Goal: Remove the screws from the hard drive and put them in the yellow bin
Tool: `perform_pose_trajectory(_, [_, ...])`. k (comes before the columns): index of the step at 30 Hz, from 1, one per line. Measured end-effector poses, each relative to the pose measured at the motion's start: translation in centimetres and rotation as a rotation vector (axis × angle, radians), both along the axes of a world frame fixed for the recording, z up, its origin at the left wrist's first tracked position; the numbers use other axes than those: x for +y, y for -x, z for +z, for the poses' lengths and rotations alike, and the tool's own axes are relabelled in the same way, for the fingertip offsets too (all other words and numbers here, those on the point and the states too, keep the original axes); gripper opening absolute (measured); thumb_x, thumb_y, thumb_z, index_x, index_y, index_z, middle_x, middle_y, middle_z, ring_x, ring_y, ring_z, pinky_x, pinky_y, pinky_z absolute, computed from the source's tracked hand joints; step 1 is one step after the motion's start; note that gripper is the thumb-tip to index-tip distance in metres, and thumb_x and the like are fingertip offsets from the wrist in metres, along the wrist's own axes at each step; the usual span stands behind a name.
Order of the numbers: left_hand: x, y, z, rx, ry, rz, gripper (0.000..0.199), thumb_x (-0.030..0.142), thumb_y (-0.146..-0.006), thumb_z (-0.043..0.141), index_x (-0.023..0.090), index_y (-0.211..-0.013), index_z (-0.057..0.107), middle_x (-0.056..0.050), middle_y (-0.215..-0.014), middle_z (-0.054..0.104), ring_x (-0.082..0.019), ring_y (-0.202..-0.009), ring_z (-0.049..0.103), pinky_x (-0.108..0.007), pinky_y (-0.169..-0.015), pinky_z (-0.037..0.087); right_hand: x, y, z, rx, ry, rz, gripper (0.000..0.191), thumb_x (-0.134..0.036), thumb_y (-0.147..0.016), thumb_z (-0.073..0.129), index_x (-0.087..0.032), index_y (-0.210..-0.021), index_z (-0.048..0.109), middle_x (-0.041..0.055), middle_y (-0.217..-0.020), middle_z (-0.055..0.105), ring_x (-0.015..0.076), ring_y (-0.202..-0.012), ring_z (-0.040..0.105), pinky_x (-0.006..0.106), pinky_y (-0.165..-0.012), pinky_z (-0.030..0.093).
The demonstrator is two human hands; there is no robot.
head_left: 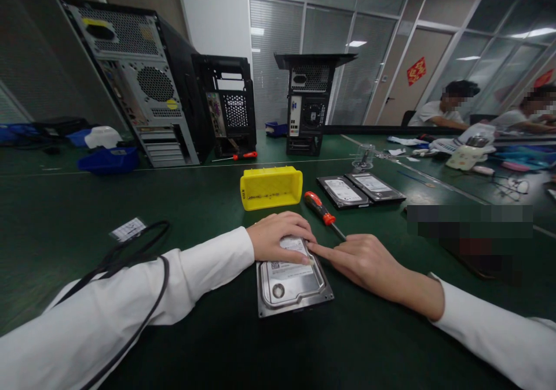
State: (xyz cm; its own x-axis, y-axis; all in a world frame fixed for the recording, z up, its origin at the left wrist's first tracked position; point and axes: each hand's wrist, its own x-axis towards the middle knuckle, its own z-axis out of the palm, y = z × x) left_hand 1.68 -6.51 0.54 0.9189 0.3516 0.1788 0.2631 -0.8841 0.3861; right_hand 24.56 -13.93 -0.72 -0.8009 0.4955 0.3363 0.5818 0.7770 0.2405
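Observation:
A silver hard drive (292, 297) with a white label lies flat on the green table in front of me. My left hand (278, 239) is laid over its far half, with the thumb across the label and the fingers bent over the far edge. At the drive's right side, my right hand (369, 265) has its index finger stretched to the edge, close to the left fingertips; the other fingers are curled and partly hidden. A screwdriver (320, 208) with a red and black handle lies just beyond the right hand, its tip near the knuckles.
Beyond the drive stands a yellow bin (271, 190) with small dark pieces inside. Two more hard drives (345, 192) lie to its right. Several computer cases (160, 83) line the back. A cable (163, 280) crosses my left sleeve. Co-workers (447, 109) sit at far right.

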Motion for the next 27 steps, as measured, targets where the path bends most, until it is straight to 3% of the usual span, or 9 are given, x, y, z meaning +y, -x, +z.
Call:
perform_pose_trajectory(10, [-0.09,0.0,0.05,-0.012,-0.007,-0.008,0.036,0.047,-0.079,0.063,0.025,-0.108,0.064,-0.005,-0.112,0.058,-0.024,-0.11,0.049,-0.035,-0.095,0.039,-0.27,0.03,0.01,0.045,0.064,0.015,0.035,-0.018,-0.092,0.043,-0.018,-0.126,0.05,-0.0004,-0.07,0.068,0.0118,-0.057,0.06,0.026,-0.056,0.033])
perform_pose_trajectory(27, [-0.05,0.05,-0.06,-0.017,-0.004,0.009,0.037,0.047,-0.078,0.064,0.025,-0.108,0.064,-0.005,-0.114,0.058,-0.025,-0.111,0.049,-0.036,-0.094,0.039,-0.73,0.04,0.33,0.061,0.202,-0.074,0.04,-0.018,-0.091,0.044,-0.019,-0.132,0.047,0.0004,-0.069,0.066,0.0097,-0.056,0.059,0.023,-0.056,0.034])
